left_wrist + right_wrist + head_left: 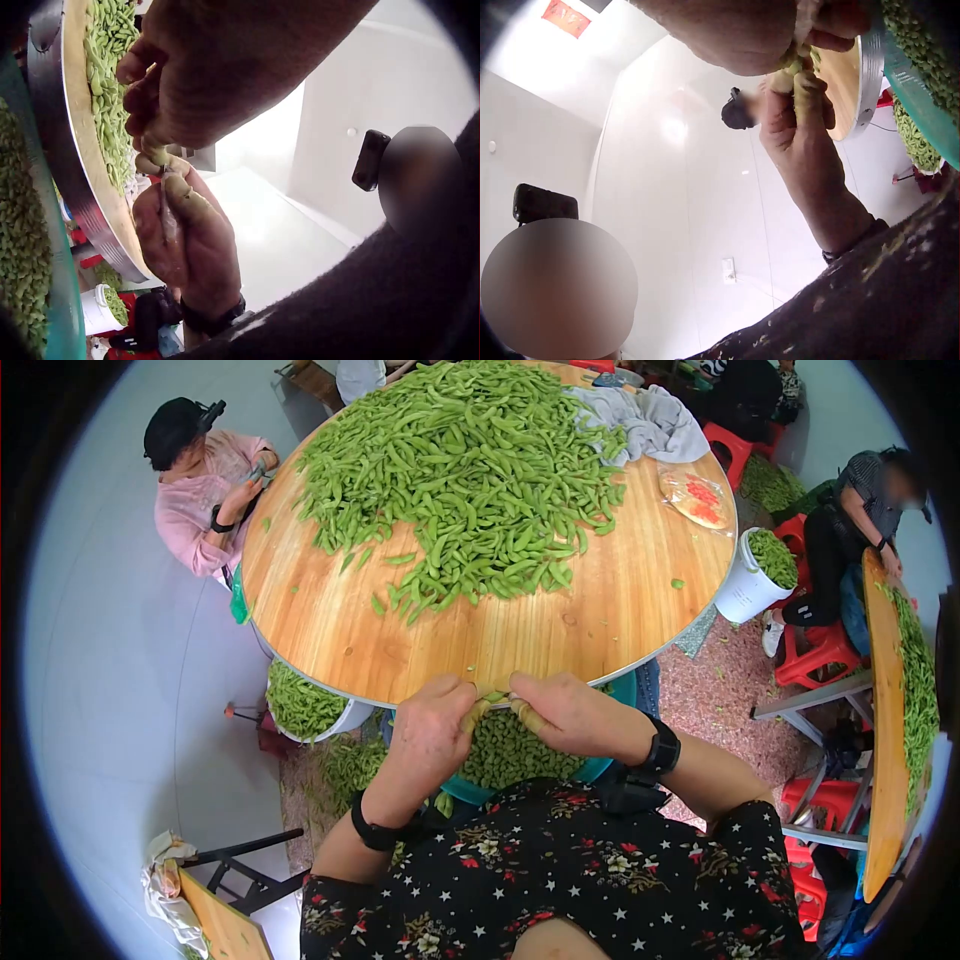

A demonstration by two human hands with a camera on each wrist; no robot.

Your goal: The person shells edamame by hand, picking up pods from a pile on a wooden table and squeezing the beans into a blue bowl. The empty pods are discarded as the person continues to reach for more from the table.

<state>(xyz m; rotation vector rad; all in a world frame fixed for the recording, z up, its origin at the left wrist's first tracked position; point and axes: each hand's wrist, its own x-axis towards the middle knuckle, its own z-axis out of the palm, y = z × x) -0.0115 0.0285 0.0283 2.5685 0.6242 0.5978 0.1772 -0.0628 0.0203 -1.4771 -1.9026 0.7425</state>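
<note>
Over the table's near edge, my left hand (432,725) and right hand (575,715) meet, thumbs and fingertips close together. Between them they pinch a green edamame pod (495,697), mostly covered by the fingers. The right wrist view shows a bit of the pod (795,67) at the thumb tips. Some wrapping covers the right thumb (184,196) in the left wrist view. Right below the hands, a teal basin (597,771) holds many shelled green beans (520,750). A large heap of edamame pods (460,470) covers the far part of the round wooden table (330,630).
White buckets of pods stand by the table, one at right (745,588) and one at lower left (350,718). A grey cloth (650,425) and a plastic-wrapped item (697,498) lie at the far right. A person in pink (195,495) sits at left; another (850,530) sits at right.
</note>
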